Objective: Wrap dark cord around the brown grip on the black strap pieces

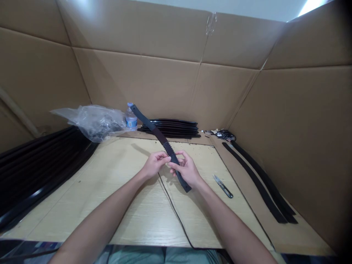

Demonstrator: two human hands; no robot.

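Observation:
Both my hands hold a long dark strap [154, 128] above the wooden table [123, 205]. My left hand [155, 164] pinches it near the middle, fingers closed. My right hand [187, 169] grips the lower part with fingers wrapped round it; the strap's near end sticks out below that hand. The far end rises toward the back left, near a water bottle. Pale stitches or notches run along the strap just above my fingers.
Small thread snips [223, 186] lie right of my hands. Two dark straps [261, 183] lie on cardboard at the right. A stack of straps [173, 128] sits at the back, another pile [35, 165] at the left. A plastic bag [93, 121] and water bottle [131, 118] stand behind. Cardboard walls [302, 128] surround the table.

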